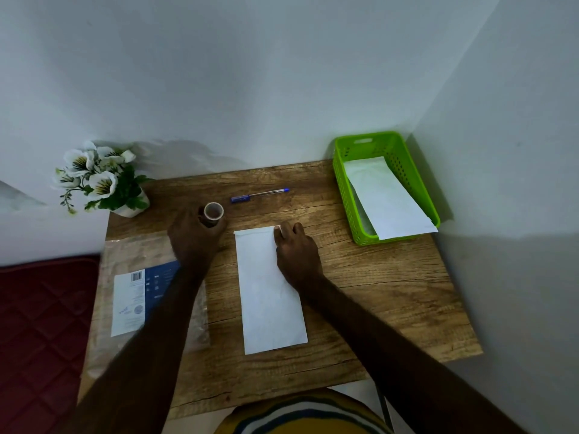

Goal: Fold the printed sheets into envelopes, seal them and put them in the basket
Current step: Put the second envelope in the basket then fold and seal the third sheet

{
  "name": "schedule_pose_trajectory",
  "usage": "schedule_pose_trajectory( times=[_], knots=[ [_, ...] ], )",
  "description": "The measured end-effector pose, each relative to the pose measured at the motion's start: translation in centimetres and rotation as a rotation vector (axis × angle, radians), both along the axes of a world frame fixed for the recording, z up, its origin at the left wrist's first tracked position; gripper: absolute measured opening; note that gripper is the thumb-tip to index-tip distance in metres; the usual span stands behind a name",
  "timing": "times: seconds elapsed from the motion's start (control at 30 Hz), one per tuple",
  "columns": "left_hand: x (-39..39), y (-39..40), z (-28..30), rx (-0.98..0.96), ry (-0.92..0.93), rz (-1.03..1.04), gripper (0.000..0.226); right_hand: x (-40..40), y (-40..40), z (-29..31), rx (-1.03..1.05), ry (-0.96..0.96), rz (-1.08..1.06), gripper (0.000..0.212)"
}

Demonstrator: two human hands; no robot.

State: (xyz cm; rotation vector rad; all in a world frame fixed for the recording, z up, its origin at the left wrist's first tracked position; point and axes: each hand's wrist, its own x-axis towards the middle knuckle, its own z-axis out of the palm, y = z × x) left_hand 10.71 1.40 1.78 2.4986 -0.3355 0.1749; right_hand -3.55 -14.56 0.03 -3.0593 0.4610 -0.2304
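A long white envelope lies flat in the middle of the wooden table, its flap end pointing away from me. My right hand presses on its far right corner, fingers spread. My left hand grips a small brown tape roll just left of the envelope's far end. A green perforated basket stands at the far right corner and holds white envelopes, one of them jutting over the near rim.
A blue pen lies beyond the tape roll. A pot of white flowers stands at the far left corner. A clear plastic packet with a printed label lies on the left, under my left forearm. Walls close in behind and to the right.
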Motion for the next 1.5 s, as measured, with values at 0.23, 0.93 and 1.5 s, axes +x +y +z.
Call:
schedule_pose_trajectory(
  times=[0.23, 0.93, 1.5],
  knots=[
    [-3.8, 0.5, 0.4, 0.020, -0.005, -0.318, 0.045, 0.2, -0.4, 0.5, 0.081, 0.061, -0.006, 0.040],
    [-6.2, 0.1, 2.8, -0.315, 0.510, -0.491, 0.052, 0.3, -3.1, 5.6, 1.261, -0.179, 0.005, 0.025],
    [-8.4, -1.3, 3.2, -0.782, 0.872, -0.151, 0.045, -0.1, -1.8, 5.7, 1.336, -0.283, -0.177, 0.023]
  ],
)
